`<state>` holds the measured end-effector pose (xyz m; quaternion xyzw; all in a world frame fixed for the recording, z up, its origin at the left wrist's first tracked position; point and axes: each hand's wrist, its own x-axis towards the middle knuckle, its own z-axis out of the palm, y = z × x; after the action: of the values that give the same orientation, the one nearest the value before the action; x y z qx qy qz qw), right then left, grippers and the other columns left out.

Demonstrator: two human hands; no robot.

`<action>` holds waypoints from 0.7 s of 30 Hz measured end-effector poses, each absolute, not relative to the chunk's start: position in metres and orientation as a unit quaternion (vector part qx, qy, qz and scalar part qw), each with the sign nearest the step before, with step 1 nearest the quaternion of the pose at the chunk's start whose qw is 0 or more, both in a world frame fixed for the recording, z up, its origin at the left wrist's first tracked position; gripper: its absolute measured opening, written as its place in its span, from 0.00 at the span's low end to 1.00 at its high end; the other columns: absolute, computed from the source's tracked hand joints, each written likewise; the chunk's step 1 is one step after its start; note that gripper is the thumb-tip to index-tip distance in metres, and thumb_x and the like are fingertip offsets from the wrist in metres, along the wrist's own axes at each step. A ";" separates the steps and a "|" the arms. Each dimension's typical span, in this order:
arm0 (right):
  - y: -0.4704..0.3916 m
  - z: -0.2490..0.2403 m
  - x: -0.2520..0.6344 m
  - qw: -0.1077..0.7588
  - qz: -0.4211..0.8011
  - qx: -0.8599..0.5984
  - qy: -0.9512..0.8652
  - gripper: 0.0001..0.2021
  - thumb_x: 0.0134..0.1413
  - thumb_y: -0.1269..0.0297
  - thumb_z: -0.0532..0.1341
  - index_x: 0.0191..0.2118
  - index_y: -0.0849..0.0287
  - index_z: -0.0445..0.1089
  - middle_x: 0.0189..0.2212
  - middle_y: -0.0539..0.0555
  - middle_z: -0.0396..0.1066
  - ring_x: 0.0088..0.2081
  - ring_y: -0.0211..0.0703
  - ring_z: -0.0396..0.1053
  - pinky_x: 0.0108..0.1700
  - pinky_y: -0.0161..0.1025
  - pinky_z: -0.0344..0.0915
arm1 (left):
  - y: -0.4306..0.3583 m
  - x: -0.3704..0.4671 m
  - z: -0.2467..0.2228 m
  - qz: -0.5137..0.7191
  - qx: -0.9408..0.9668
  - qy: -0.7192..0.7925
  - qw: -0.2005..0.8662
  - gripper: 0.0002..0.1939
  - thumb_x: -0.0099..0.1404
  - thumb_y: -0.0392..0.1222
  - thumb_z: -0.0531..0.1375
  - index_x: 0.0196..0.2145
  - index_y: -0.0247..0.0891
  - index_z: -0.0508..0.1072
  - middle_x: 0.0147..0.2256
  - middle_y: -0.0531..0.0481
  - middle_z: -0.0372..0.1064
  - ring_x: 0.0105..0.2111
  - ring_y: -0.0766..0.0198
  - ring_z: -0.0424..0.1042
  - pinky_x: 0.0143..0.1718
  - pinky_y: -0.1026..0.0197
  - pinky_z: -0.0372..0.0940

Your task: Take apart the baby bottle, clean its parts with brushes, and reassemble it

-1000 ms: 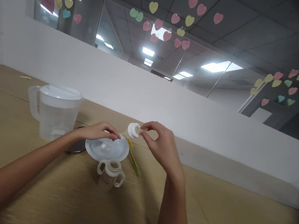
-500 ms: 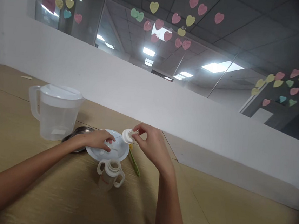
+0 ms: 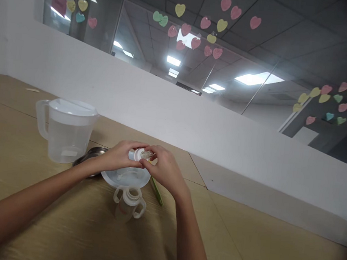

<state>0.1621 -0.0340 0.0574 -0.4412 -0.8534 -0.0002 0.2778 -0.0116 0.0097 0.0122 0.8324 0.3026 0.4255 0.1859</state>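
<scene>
A white bottle top with a clear nipple (image 3: 142, 154) is held between both hands above a pale bowl (image 3: 132, 179). My left hand (image 3: 121, 155) grips its left side with thumb and fingers. The fingers of my right hand (image 3: 165, 170) are closed on its nipple end, which points to the right. In front of the bowl a clear two-handled bottle (image 3: 127, 205) stands upright with its mouth uncovered.
On the left stands a clear lidded pitcher (image 3: 70, 136). A round metal dish (image 3: 89, 158) lies partly behind my left forearm. A green-handled tool (image 3: 157, 191) rests right of the bowl. A white wall (image 3: 150, 111) rises behind the table (image 3: 242, 239).
My left hand has risen out of the bowl and taken hold of the bottle top. My right hand has moved slightly left with the top.
</scene>
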 end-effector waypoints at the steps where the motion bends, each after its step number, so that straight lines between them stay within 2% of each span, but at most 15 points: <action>1: -0.033 0.057 0.162 0.279 -0.002 -0.437 -0.855 0.12 0.50 0.68 0.61 0.42 0.60 0.69 0.38 0.54 0.71 0.36 0.40 0.66 0.39 0.36 0.60 | 0.010 -0.012 0.012 0.431 0.829 0.308 0.179 0.30 0.53 0.48 0.64 0.53 0.39 0.66 0.52 0.47 0.67 0.50 0.56 0.66 0.52 0.57 0.59; 4: -0.031 0.056 0.162 0.284 0.001 -0.425 -0.860 0.11 0.49 0.69 0.60 0.41 0.61 0.70 0.37 0.54 0.71 0.34 0.38 0.66 0.38 0.36 0.60 | 0.008 -0.012 0.011 0.440 0.820 0.324 0.174 0.37 0.51 0.49 0.65 0.57 0.39 0.61 0.49 0.46 0.69 0.47 0.57 0.69 0.49 0.57 0.62; 6: -0.029 0.056 0.162 0.286 0.003 -0.421 -0.861 0.09 0.48 0.70 0.60 0.39 0.61 0.70 0.34 0.53 0.70 0.33 0.38 0.65 0.36 0.35 0.59 | 0.007 -0.011 0.010 0.440 0.819 0.322 0.178 0.39 0.51 0.49 0.65 0.58 0.39 0.59 0.47 0.47 0.71 0.44 0.57 0.70 0.47 0.58 0.63; 10: -0.023 0.054 0.160 0.292 -0.019 -0.421 -0.859 0.07 0.44 0.71 0.61 0.33 0.61 0.69 0.30 0.52 0.70 0.30 0.38 0.64 0.32 0.33 0.56 | 0.007 -0.010 0.010 0.442 0.821 0.320 0.170 0.36 0.51 0.48 0.64 0.58 0.40 0.61 0.49 0.47 0.70 0.46 0.57 0.70 0.47 0.58 0.63; 13: -0.017 0.048 0.156 0.291 -0.053 -0.431 -0.852 0.08 0.42 0.70 0.61 0.33 0.61 0.68 0.30 0.52 0.70 0.29 0.38 0.63 0.30 0.33 0.54 | 0.009 -0.010 0.008 0.446 0.818 0.330 0.153 0.35 0.51 0.47 0.63 0.56 0.39 0.63 0.51 0.46 0.68 0.47 0.55 0.69 0.48 0.58 0.63; 18: -0.007 0.039 0.151 0.295 -0.097 -0.438 -0.843 0.06 0.45 0.71 0.56 0.32 0.60 0.67 0.28 0.51 0.69 0.27 0.38 0.62 0.28 0.34 0.51 | 0.009 -0.010 0.009 0.442 0.823 0.327 0.145 0.33 0.52 0.46 0.63 0.55 0.40 0.64 0.49 0.48 0.70 0.45 0.57 0.70 0.45 0.60 0.64; 21: -0.002 0.037 0.153 0.315 -0.083 -0.429 -0.843 0.07 0.46 0.72 0.53 0.31 0.59 0.66 0.24 0.50 0.68 0.26 0.38 0.61 0.28 0.33 0.51 | 0.006 -0.010 0.010 0.440 0.827 0.311 0.163 0.30 0.53 0.45 0.63 0.54 0.41 0.66 0.48 0.50 0.71 0.45 0.58 0.71 0.45 0.60 0.64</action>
<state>0.1526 -0.0023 0.0368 -0.4286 -0.8427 -0.0834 0.3150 -0.0099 0.0062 0.0103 0.8268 0.3109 0.4397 0.1626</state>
